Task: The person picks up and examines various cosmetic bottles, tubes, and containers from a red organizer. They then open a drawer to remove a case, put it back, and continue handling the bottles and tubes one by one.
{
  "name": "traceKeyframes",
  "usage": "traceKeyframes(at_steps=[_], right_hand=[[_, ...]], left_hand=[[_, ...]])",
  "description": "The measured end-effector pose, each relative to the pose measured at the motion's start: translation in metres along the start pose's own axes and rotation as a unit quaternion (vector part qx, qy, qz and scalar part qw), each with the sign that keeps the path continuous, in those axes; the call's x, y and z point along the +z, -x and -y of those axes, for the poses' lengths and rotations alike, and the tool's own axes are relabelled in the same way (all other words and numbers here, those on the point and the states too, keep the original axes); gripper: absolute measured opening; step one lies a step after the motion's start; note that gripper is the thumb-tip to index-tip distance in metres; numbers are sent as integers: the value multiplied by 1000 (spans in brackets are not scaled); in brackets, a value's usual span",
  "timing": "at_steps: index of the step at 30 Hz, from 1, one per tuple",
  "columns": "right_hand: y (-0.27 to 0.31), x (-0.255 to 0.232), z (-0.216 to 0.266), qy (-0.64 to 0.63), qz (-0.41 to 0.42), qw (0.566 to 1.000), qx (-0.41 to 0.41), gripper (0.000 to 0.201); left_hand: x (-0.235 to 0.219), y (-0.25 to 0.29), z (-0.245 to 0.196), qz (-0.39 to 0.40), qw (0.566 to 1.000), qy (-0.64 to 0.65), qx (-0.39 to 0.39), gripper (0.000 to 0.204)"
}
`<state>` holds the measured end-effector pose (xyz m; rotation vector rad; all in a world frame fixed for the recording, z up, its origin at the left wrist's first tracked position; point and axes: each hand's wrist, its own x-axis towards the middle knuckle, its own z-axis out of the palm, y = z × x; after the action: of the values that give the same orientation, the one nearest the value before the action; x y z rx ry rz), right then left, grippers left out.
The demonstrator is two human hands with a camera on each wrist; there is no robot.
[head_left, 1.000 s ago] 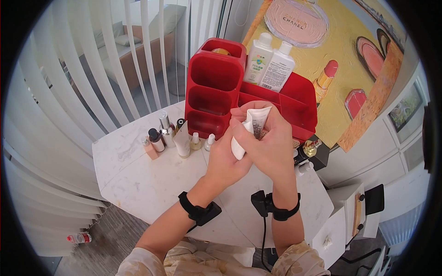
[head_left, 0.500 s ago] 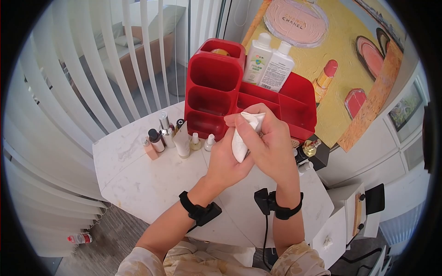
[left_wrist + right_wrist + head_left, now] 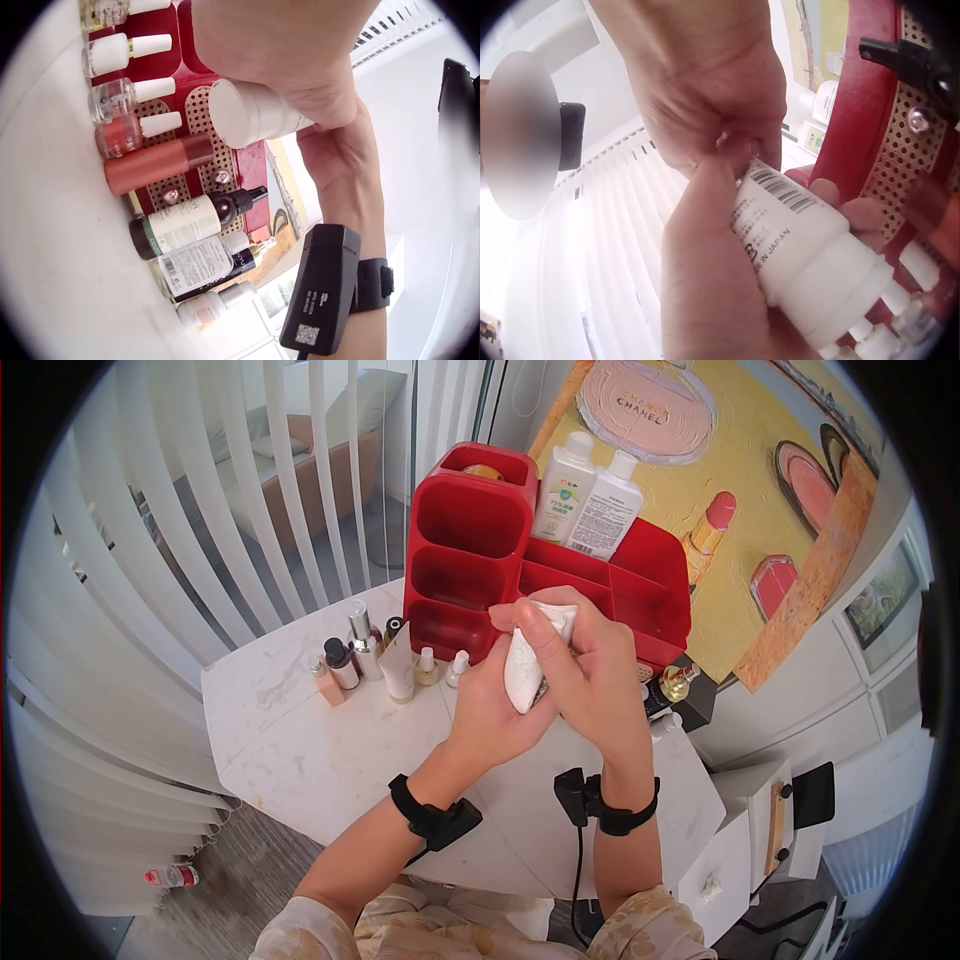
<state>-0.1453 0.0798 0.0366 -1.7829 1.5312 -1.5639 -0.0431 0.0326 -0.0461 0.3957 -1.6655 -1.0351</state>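
Observation:
My left hand [image 3: 488, 712] grips a white squeeze tube [image 3: 799, 217] with a barcode on its back. Its wide white cap [image 3: 234, 114] points out past the left hand toward the organizer. Curled over the tube's tail end, my right hand [image 3: 598, 675] holds a white, textured, tissue-like piece [image 3: 522, 672] with its thumb pressed on top. Both hands meet above the table, in front of the red organizer [image 3: 470, 485]. Most of the tube is hidden by the fingers and the white piece in the head view.
Left of the hands on the marble table [image 3: 270, 730] stand a pale tube [image 3: 398, 678], a black-capped bottle [image 3: 341, 665] and small white-capped bottles [image 3: 457, 668]. Two white bottles [image 3: 603, 510] stand in the organizer. Nail polishes [image 3: 118, 135] and a spray bottle [image 3: 187, 223] line its front.
The tube's printed tail end, in sight a second ago, is now covered by the white piece. My right hand has shifted slightly along the tube; the left stays nearly still.

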Motion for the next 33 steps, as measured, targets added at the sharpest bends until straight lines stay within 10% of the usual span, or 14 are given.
traceKeyframes(at_steps=[8, 17, 33], right_hand=[[0, -4, 6, -237, 1, 969, 64, 28], [3, -30, 17, -96, 97, 980, 148, 22], [7, -17, 29, -40, -65, 992, 99, 29]], left_hand=[[-8, 3, -3, 57, 981, 170, -76, 35], [0, 5, 3, 119, 959, 235, -101, 61], [-6, 2, -5, 158, 970, 165, -83, 42]])
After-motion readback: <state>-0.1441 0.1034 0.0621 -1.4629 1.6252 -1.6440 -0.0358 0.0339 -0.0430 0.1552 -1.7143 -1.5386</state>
